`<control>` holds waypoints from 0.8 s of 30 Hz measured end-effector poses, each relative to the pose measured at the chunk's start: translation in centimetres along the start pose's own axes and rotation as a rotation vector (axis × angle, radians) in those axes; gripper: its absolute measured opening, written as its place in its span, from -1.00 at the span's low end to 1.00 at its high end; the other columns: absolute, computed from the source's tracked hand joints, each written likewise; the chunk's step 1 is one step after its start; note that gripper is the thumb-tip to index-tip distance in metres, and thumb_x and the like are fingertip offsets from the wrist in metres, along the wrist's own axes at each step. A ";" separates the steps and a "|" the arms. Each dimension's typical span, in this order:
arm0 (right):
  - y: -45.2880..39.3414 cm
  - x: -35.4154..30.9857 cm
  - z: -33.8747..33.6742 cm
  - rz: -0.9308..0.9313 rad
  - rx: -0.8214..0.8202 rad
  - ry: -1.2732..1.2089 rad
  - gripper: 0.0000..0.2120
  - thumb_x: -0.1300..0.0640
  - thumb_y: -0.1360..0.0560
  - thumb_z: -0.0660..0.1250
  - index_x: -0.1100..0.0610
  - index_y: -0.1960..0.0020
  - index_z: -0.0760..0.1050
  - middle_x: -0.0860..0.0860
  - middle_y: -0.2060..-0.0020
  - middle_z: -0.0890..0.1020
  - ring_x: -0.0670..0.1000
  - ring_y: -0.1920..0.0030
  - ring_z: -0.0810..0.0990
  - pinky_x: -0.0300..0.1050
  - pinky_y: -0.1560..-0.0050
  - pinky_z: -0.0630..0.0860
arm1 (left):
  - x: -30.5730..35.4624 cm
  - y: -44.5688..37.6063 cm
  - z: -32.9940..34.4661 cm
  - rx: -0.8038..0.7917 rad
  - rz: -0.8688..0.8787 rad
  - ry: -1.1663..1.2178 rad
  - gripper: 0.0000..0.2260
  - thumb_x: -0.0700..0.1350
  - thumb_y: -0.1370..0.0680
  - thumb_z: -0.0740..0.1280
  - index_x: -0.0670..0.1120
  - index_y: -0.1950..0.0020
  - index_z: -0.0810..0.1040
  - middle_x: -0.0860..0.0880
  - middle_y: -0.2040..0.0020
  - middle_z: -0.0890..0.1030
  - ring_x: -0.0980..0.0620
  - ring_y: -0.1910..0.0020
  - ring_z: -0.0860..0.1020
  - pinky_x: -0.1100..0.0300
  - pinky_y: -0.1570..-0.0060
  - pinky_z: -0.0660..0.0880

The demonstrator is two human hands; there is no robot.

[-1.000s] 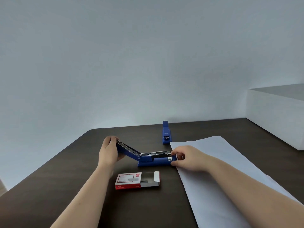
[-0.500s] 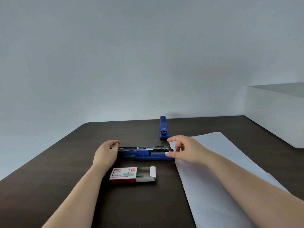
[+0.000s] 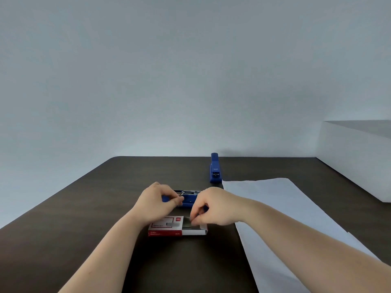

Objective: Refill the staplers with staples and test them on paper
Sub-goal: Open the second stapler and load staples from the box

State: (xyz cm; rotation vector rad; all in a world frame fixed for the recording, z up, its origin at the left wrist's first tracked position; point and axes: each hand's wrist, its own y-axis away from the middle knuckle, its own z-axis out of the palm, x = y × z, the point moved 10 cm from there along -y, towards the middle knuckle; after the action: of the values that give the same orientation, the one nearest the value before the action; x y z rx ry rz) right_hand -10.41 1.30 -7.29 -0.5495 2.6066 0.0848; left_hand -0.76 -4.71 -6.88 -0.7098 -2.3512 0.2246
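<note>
A blue stapler (image 3: 189, 198) lies flat on the dark table (image 3: 84, 208) with its top swung back and the metal staple channel showing. My left hand (image 3: 157, 203) rests on its left end, fingers curled over the opened top. In front of it sits a red and white staple box (image 3: 167, 228), its inner tray pulled out to the right. My right hand (image 3: 211, 210) reaches down into that tray, fingertips pinched on a grey strip of staples (image 3: 193, 222). A second blue stapler (image 3: 215, 169), closed, lies farther back. White paper (image 3: 275, 208) covers the table's right side.
A large white box (image 3: 357, 157) stands along the table's right edge, beyond the paper. A plain pale wall rises behind the table's far edge.
The stapler's top, raised a second ago, now lies folded flat under my left hand. My right hand left the stapler's front end and came down into the staple box tray.
</note>
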 end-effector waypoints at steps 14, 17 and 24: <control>-0.4 -0.3 0.9 0.034 -0.026 0.091 -0.83 0.18 -0.46 0.33 0.11 0.02 0.66 -0.03 0.11 0.65 -0.02 0.10 0.60 -0.19 0.06 0.52 | 1.9 0.9 2.4 -0.193 0.107 -0.054 -0.92 -0.07 -0.49 0.38 -0.01 0.14 0.67 0.19 0.25 0.57 0.14 0.13 0.56 0.21 -0.20 0.36; -0.4 -0.7 1.2 0.014 -0.045 0.156 -0.84 0.24 -0.47 0.27 0.14 0.13 0.64 0.00 0.18 0.63 -0.06 0.21 0.51 -0.28 0.17 0.42 | 2.2 1.0 2.4 -0.201 0.115 -0.062 -0.91 -0.09 -0.50 0.37 -0.04 0.10 0.67 0.20 0.26 0.56 0.17 0.17 0.53 0.20 -0.16 0.41; -0.1 -0.8 -0.5 0.016 0.015 0.291 -0.78 0.24 -0.50 0.21 0.12 0.28 0.53 0.05 0.27 0.56 0.06 0.09 0.43 -0.28 0.07 0.33 | 2.4 0.9 2.0 -0.158 0.115 -0.050 -0.91 -0.06 -0.49 0.39 -0.03 0.14 0.67 0.18 0.24 0.58 0.21 0.15 0.47 0.27 -0.05 0.40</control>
State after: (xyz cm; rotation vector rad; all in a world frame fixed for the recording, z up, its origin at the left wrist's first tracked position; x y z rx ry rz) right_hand -9.99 1.44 -6.47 -0.5728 2.8914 -0.0106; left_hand -3.13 -2.61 -7.39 -0.9274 -2.3973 0.1082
